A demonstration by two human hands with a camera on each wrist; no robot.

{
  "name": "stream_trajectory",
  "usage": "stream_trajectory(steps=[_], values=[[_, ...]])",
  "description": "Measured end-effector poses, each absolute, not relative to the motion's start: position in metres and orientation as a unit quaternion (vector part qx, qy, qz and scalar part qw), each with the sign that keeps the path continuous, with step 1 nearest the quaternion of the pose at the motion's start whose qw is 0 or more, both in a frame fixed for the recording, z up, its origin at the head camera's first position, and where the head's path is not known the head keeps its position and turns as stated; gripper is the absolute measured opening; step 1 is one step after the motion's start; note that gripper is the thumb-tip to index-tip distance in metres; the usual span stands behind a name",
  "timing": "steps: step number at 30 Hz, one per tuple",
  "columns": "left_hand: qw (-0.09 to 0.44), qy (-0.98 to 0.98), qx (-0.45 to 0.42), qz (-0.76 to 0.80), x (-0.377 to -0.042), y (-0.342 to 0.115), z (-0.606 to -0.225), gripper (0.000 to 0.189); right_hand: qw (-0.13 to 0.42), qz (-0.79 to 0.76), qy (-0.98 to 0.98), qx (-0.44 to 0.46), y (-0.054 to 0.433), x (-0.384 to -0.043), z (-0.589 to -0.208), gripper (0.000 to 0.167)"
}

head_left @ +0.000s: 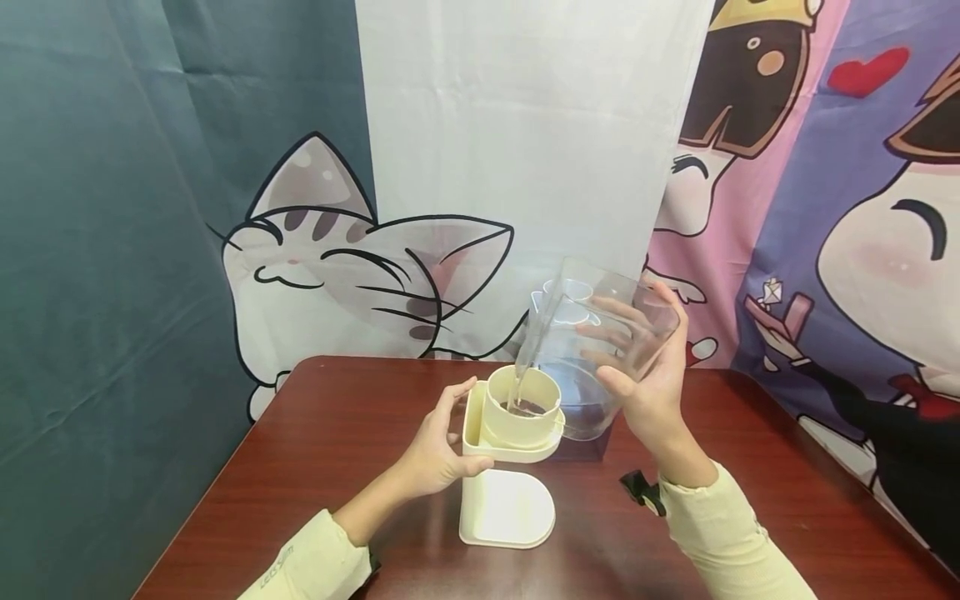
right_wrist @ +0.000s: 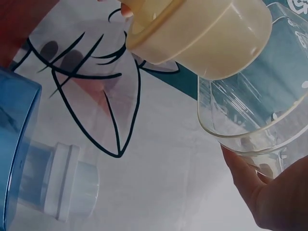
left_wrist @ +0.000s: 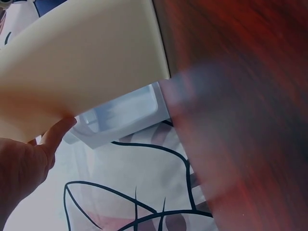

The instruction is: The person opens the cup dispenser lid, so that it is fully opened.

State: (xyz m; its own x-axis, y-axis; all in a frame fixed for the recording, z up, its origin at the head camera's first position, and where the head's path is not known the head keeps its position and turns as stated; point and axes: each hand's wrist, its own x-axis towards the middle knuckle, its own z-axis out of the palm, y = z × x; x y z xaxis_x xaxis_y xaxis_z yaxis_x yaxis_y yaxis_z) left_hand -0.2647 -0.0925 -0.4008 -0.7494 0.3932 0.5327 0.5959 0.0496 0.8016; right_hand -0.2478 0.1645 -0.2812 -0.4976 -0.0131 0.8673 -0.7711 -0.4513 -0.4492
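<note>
My left hand (head_left: 437,450) grips the left side of a cream-coloured plastic stand (head_left: 471,504), its thumb on the near edge. The stand is upright, with a round collar (head_left: 517,429) on its upper shelf and a flat rounded base below. My right hand (head_left: 656,387) holds a clear plastic container (head_left: 618,283), fingers visible through its wall. The container is tilted, with its lower left part inside the collar. From the right wrist, the container (right_wrist: 250,110) overlaps the collar. In the left wrist view, the stand's broad flat back (left_wrist: 96,57) hides most of what lies beyond.
Behind the clear container stands a transparent blue container (right_wrist: 17,115) with a pale, translucent neck (right_wrist: 62,185). Everything is over a reddish-brown wooden table (head_left: 360,417). Cartoon-printed cloth (head_left: 525,125) hangs behind the table and along its sides.
</note>
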Motion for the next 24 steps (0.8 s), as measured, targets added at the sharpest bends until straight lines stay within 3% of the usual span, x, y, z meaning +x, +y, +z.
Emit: stream_trajectory(steps=[24], values=[[0.058, -0.729, -0.354, -0.583, -0.264, -0.103, -0.397, 0.094, 0.264, 0.735, -0.433, 0.449, 0.177, -0.236, -0.287, 0.094]])
